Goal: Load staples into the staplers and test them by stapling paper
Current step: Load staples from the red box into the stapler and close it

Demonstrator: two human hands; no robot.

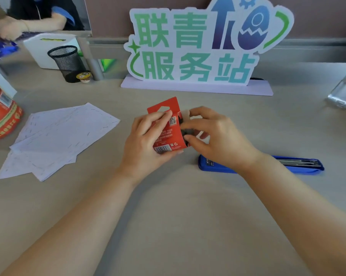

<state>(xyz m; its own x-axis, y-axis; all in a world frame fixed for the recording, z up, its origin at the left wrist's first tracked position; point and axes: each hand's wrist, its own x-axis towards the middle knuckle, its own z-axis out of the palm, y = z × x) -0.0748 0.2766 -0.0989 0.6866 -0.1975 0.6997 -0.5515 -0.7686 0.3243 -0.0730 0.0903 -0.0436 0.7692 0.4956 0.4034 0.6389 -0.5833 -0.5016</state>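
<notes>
Left hand point(146, 140) wrapped around a red staple pack point(168, 126), thumb under the barcode end, fingers closed across the printed back. Right hand point(214, 136) pinched at the pack's open right side, fingertips curled onto something dark there; probably the inner staples or tray, but too blurred to name. Both held just above the desk point(168, 216), mid-frame.

Just beside and under the right wrist, a blue stapler point(299, 166) lying flat and swung open, metal channel facing up, partly hidden by the forearm. Well apart to the left, loose sheets of paper point(58, 136), already dotted with staple marks.

Step in hand, by the look of it: getting staples out of the packaging. Next calls for drawing a strip free without breaking it, then laying it into the open channel.

Unclear: whether the channel is loaded. No other stapler in sight.
</notes>
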